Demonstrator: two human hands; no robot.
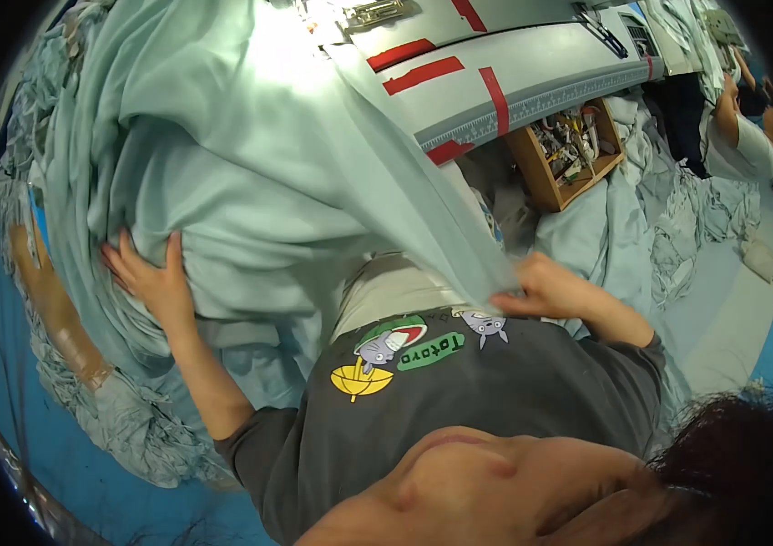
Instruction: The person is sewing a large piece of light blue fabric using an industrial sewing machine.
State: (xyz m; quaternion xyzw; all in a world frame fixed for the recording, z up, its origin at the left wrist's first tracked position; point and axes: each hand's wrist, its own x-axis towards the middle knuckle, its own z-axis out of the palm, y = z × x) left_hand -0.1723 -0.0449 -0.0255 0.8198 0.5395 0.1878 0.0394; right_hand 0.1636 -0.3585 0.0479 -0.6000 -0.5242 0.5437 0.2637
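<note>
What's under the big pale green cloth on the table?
The pale green cloth drapes over the grey table, whose red-taped right part shows. Left hand presses it; right hand pinches its edge. Anything beneath is covered.

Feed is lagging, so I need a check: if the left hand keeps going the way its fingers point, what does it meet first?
The left hand already lies flat on the pale green cloth, fingers pointing up the picture. Going straight on, it would meet only more of that bunched cloth; what lies beneath is hidden.
</note>
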